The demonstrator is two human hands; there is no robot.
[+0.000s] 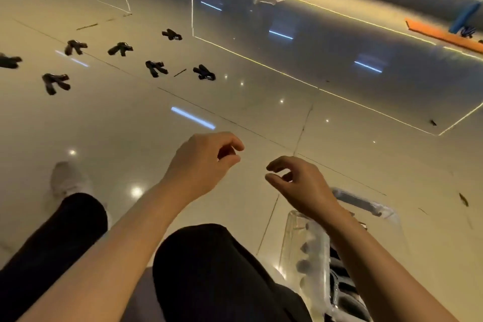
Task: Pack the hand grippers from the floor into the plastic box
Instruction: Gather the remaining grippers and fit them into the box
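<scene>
While both hands hang loosely curled and hold nothing, left hand [201,162] and right hand [300,185] hover over bare floor [261,91], between loads by my reading. Seven hand grippers [156,68] lie far left; plastic box [308,243], near right, holds some. Next: reach far left, grasp one.
</scene>
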